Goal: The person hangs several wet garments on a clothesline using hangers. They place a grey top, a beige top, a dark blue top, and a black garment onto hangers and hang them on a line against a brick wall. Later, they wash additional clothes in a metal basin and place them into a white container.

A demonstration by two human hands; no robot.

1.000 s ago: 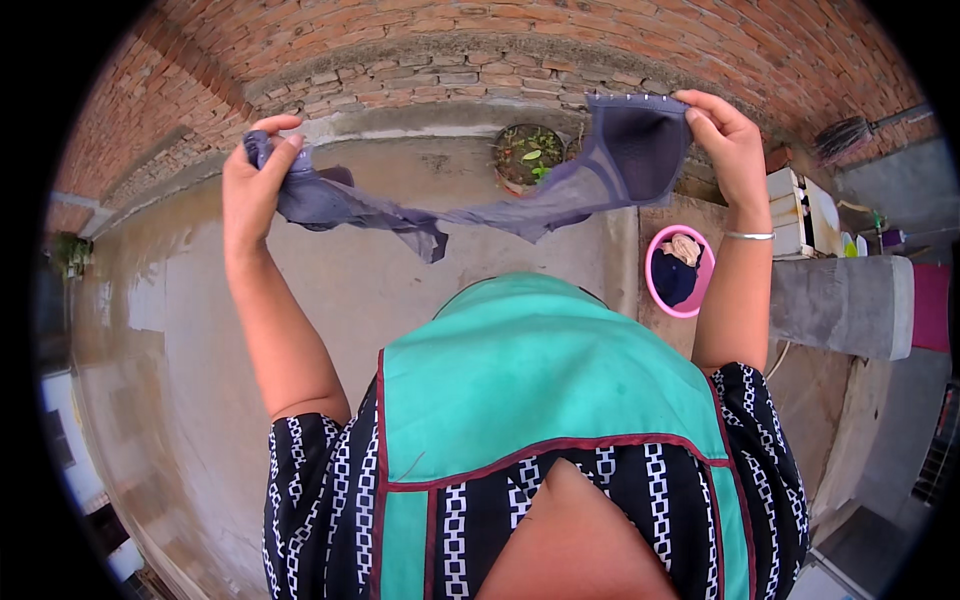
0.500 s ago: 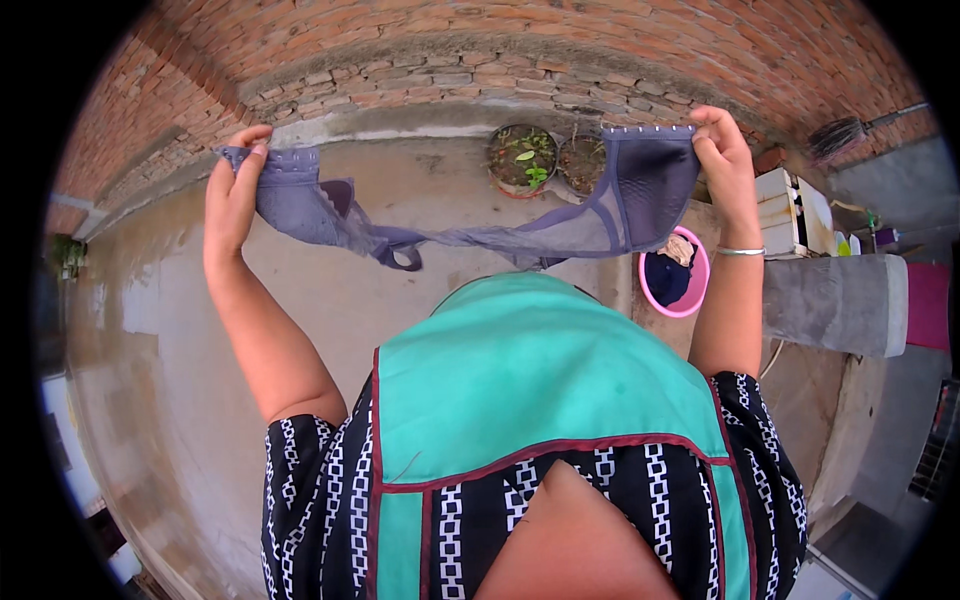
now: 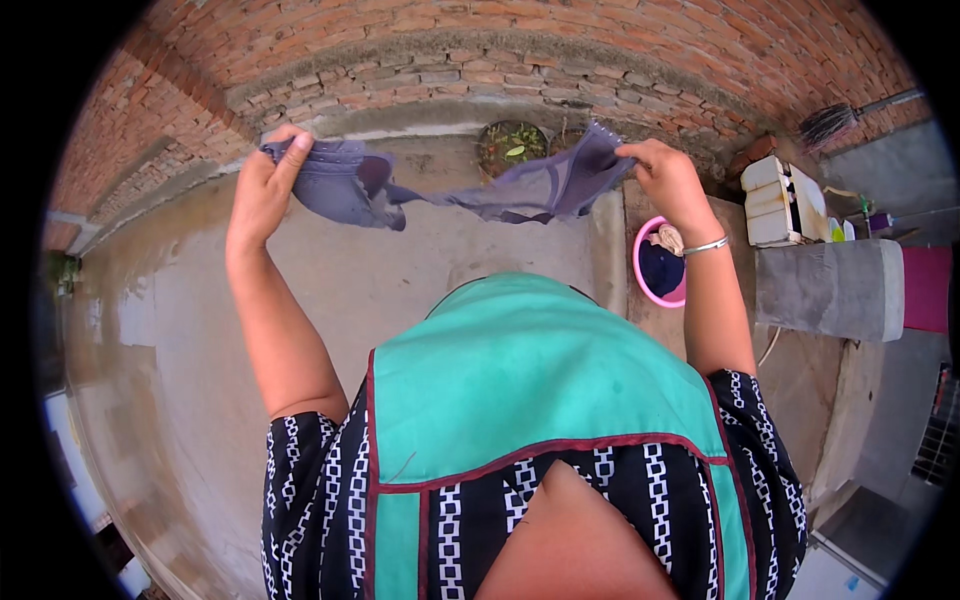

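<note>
1. The person holds a grey-purple undergarment (image 3: 470,190) stretched out at arm's length in front of the chest, above the concrete floor (image 3: 400,270).
2. The left hand (image 3: 262,185) is closed on the left end of the garment, with the fingers (image 3: 290,152) curled over its top edge and the fabric bunched against the palm.
3. The right hand (image 3: 668,178) is closed on the right end, pinching the cloth between thumb and fingers; a thin silver bracelet (image 3: 706,245) sits on that wrist.
4. Between the two hands the garment sags slightly in the middle, and it touches nothing but the hands.
5. A pink basin (image 3: 660,268) with dark and pale laundry inside stands on the ground just below the right forearm.
6. A round pot with green plants (image 3: 512,145) sits at the foot of the brick wall (image 3: 500,50), behind the garment.
7. A white box-like object (image 3: 782,200) stands to the right, beside a grey concrete block (image 3: 825,290).
8. A teal apron (image 3: 540,380) over a black-and-white patterned top fills the lower part of the view.
</note>
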